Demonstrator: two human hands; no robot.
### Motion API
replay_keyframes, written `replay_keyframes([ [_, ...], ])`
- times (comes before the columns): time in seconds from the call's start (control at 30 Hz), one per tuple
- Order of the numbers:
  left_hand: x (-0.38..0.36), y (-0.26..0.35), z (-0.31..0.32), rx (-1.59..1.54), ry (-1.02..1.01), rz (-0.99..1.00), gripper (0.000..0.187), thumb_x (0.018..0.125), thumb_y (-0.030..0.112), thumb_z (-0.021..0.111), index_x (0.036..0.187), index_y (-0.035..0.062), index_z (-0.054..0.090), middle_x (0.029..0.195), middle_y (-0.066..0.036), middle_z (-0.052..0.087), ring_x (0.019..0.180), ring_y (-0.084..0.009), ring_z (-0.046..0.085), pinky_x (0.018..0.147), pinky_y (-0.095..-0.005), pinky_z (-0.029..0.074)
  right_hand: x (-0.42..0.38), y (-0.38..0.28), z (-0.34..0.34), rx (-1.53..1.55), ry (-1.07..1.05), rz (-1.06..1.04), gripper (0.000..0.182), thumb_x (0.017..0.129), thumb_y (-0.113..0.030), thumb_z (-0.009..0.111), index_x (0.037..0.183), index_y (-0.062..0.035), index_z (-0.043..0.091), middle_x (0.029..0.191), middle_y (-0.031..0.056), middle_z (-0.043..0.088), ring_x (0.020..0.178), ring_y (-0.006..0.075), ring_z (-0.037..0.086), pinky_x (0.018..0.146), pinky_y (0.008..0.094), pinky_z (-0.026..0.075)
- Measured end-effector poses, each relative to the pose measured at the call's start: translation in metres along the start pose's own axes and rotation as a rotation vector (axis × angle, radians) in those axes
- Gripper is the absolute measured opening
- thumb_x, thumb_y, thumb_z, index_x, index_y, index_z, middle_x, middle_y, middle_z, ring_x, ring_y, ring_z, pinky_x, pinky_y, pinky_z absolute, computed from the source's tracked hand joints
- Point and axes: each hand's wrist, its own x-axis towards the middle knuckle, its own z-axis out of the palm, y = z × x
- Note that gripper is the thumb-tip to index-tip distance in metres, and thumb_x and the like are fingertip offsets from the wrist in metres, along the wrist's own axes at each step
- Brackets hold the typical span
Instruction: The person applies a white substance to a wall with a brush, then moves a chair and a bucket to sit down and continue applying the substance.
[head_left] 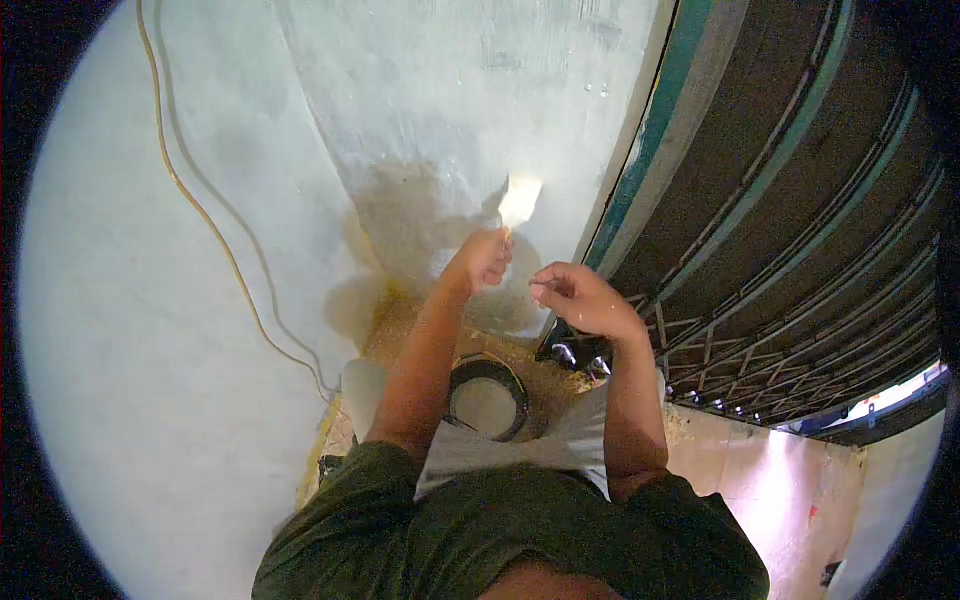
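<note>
A putty knife, its flared blade pale and bright, points upward in front of the wall. My left hand is closed around its short handle, of which only a little shows. Just to the right, my right hand is raised with thumb and forefinger drawn together. Whatever may be between those fingertips is too small to tell. White specks mark the back of that hand. Below and between my forearms stands a black bucket with a pale grey surface inside it.
A dark folding metal gate with green bars takes up the right side, beside a green frame. A yellow cable hangs down the left wall. Tiled floor shows at lower right.
</note>
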Motion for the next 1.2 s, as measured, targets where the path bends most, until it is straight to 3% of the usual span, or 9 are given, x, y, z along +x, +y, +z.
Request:
replay_keyframes([
  [0.03,-0.009,0.004,0.002,0.004,0.001,0.007,0.017,0.085,0.027,0.048,0.077,0.0126,0.052,0.057,0.007,0.04,0.04,-0.0045,0.029,0.036,-0.0197,0.019,-0.002,-0.001,0.0,-0.002,0.001,-0.008,0.023,0.088,-0.019,0.06,0.096,0.0029,0.059,0.083,0.0043,0.061,0.078,0.0104,0.056,0.072,0.0259,0.046],
  [0.1,-0.032,0.016,0.003,0.231,-0.085,0.366,0.012,0.083,0.017,0.049,0.08,0.0067,0.054,0.06,0.006,0.042,0.041,-0.0042,0.031,0.035,-0.0199,0.021,-0.008,-0.006,0.0,-0.066,-0.022,0.032,0.024,0.088,-0.02,0.06,0.097,0.0029,0.058,0.083,0.0042,0.062,0.078,0.01,0.056,0.071,0.0251,0.045],
  [0.17,-0.035,0.053,-0.001,-0.137,-0.091,0.226,0.006,0.076,0.005,0.051,0.081,0.0023,0.055,0.061,0.005,0.04,0.042,-0.0044,0.031,0.035,-0.0202,0.022,-0.012,-0.012,-0.003,-0.028,-0.03,0.051,0.024,0.088,-0.02,0.06,0.097,0.0026,0.058,0.083,0.0037,0.062,0.077,0.0096,0.055,0.07,0.0248,0.045],
  [0.23,-0.043,0.093,0.002,0.093,-0.083,0.401,0.005,0.072,0.001,0.051,0.077,0.0009,0.053,0.061,0.005,0.04,0.043,-0.0042,0.03,0.035,-0.0202,0.021,-0.018,-0.014,-0.004,0.008,-0.043,0.076,0.024,0.088,-0.02,0.06,0.098,0.0022,0.058,0.082,0.0032,0.061,0.077,0.0092,0.055,0.07,0.0246,0.045],
  [0.37,-0.049,0.173,0.017,0.142,-0.166,0.368,0.003,0.07,-0.004,0.049,0.072,-0.0021,0.048,0.061,0.002,0.04,0.042,-0.0032,0.029,0.034,-0.0187,0.017,-0.024,-0.01,-0.007,0.034,-0.009,0.027,0.025,0.088,-0.021,0.06,0.099,0.0013,0.058,0.081,0.0018,0.061,0.076,0.0083,0.054,0.069,0.0245,0.045],
  [0.47,-0.082,0.208,0.05,0.287,-0.111,0.415,0.011,0.088,0.007,0.041,0.085,-0.0003,0.049,0.057,0.006,0.037,0.04,0.0004,0.028,0.03,-0.0152,0.017,-0.029,-0.012,-0.006,-0.009,-0.015,0.028,0.025,0.088,-0.021,0.06,0.099,0.0014,0.058,0.081,0.0017,0.06,0.076,0.0082,0.054,0.069,0.0244,0.045],
  [0.8,-0.094,0.159,0.045,0.043,-0.134,0.638,0.02,0.094,0.023,0.043,0.089,0.0046,0.049,0.058,0.01,0.035,0.041,0.0021,0.026,0.031,-0.0145,0.018,-0.04,0.002,0.009,0.039,-0.029,0.082,0.032,0.086,-0.029,0.062,0.096,0.0018,0.06,0.085,0.0089,0.064,0.079,0.0143,0.057,0.073,0.0298,0.046],
  [1.0,-0.093,0.113,0.035,-0.017,-0.251,0.23,0.014,0.091,0.017,0.046,0.088,0.004,0.048,0.06,0.008,0.037,0.043,-0.0004,0.03,0.033,-0.0147,0.022,-0.052,0.025,0.015,0.031,-0.078,0.134,0.032,0.086,-0.03,0.061,0.095,0.0011,0.06,0.086,0.0097,0.064,0.079,0.0157,0.058,0.073,0.0302,0.047],
  [1.2,-0.067,0.167,0.057,-0.067,-0.296,0.245,0.013,0.093,0.009,0.036,0.095,-0.0011,0.044,0.06,0.006,0.036,0.04,0.0012,0.031,0.027,-0.0134,0.022,-0.056,0.027,0.019,0.128,-0.102,0.142,0.024,0.089,-0.022,0.058,0.097,0.0,0.058,0.082,0.0025,0.061,0.075,0.009,0.056,0.066,0.025,0.045],
])
